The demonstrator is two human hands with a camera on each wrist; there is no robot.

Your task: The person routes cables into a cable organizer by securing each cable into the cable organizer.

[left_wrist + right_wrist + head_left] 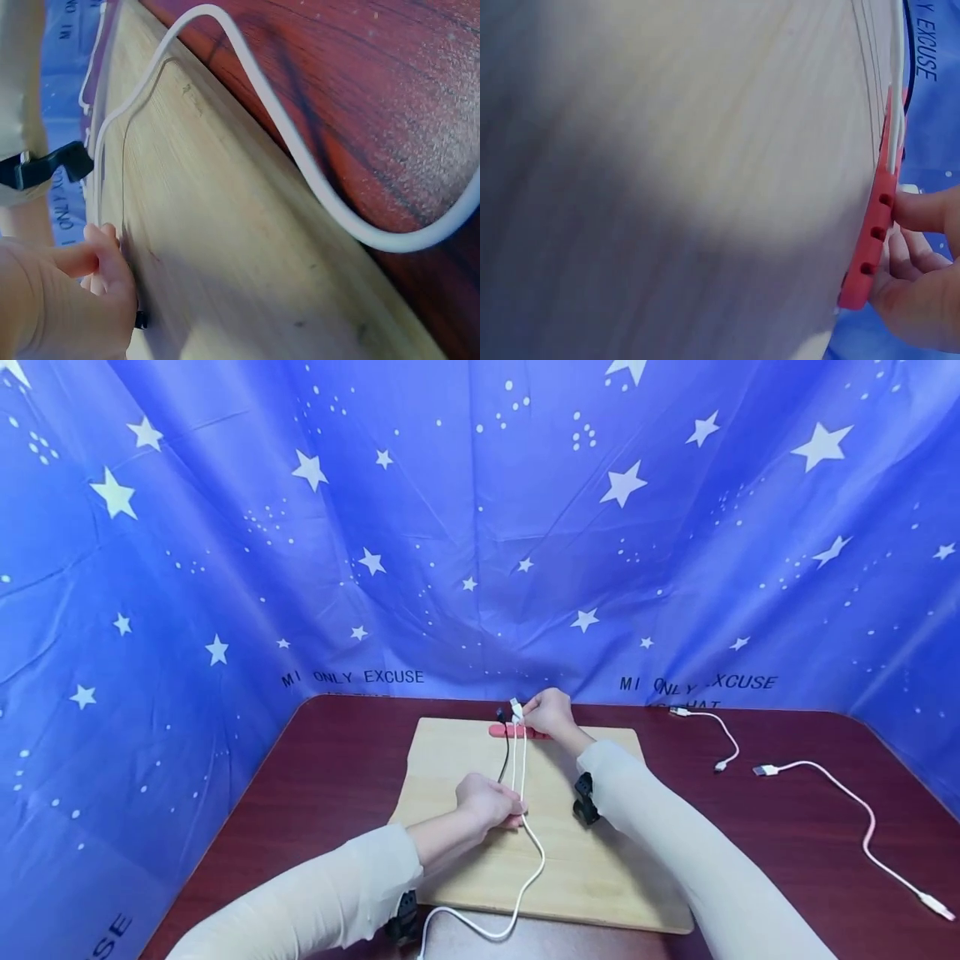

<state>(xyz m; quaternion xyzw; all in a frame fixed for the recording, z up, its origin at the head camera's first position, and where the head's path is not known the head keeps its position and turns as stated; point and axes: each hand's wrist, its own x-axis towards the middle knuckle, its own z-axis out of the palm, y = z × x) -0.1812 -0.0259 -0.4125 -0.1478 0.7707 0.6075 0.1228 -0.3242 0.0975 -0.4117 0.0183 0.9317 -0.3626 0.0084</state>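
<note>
A red cable holder (498, 731) with slots lies at the far edge of a wooden board (450, 752). White cable strands (514, 760) run from it toward me, and a white plug (516, 706) sticks up beyond it. My left hand (487, 802) pinches the white cable over the middle of the board; its free length (542, 860) curves down past the near edge. At the holder's right part, my right hand (551, 714) grips it, with thumb (922, 211) and fingers against the red side (870, 244). A thin black cable (504, 764) runs from the holder toward my left hand.
Two more white cables lie on the dark red table (750, 852) to the right: a short one (727, 731) at the back and a longer one (862, 806) nearer. A blue star-patterned curtain (480, 527) stands behind and beside the table.
</note>
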